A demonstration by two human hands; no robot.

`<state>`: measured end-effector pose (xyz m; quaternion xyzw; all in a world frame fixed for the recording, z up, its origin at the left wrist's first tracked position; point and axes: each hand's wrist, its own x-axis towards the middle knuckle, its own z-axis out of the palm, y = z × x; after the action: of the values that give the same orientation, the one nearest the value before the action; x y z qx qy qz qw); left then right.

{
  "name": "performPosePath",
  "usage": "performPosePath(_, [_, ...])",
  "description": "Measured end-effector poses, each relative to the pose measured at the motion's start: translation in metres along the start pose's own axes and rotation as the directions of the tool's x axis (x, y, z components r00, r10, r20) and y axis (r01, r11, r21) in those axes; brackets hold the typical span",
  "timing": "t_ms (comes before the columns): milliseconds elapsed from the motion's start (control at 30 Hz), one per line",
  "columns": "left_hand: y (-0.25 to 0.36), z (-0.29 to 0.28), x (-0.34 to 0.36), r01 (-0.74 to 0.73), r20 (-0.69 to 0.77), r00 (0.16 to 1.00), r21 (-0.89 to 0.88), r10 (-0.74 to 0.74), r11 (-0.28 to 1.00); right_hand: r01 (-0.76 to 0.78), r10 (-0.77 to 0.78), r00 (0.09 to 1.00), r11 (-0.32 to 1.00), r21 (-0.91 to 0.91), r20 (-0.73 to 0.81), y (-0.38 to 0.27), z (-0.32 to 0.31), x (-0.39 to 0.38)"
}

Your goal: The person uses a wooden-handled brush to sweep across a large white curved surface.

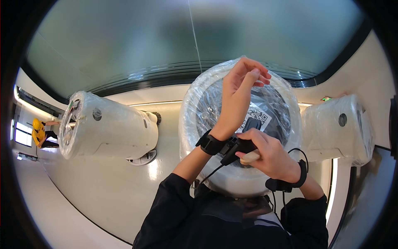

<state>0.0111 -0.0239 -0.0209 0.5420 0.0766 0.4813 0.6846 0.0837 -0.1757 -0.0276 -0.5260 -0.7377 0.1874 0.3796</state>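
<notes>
Person's left hand [239,93]: fingers loosely curled. Right hand [269,154]: fingers closed on angular black plastic device [233,153]. Below: round white cylinder [228,178], crinkled clear wrapping.

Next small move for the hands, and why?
Probably a gentle check with the right hand of how the black device sits by the left wrist strap: that hand's fingers are on the device, while the left hand looks empty, loosely curled.

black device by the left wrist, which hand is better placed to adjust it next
Probably the right hand: its thumb and forefinger are at the black device, while the left hand points away, beyond it.
</notes>
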Motion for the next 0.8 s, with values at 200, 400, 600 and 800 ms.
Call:
performPosePath(200, [0.018, 0.014, 0.013, -0.386, 0.034, 0.917, 0.335, 0.398, 0.86, -0.377, 0.394, 0.919, 0.886, 0.27, -0.007, -0.013, -0.007, 0.008])
performPosePath(400, [0.032, 0.025, 0.015, -0.588, 0.138, 0.789, 0.454, 0.599, 0.67, -0.504, 0.534, 0.845, 0.789, 0.352, 0.013, -0.021, -0.009, 0.004])
performPosePath(600, [0.027, 0.028, 0.01, -0.551, 0.115, 0.816, 0.451, 0.567, 0.702, -0.453, 0.463, 0.887, 0.871, 0.19, -0.007, -0.016, -0.006, -0.004])
performPosePath(800, [0.024, 0.03, 0.009, -0.466, 0.005, 0.86, 0.412, 0.51, 0.783, -0.344, 0.384, 0.9, 0.916, 0.208, -0.204, -0.017, 0.005, -0.013])
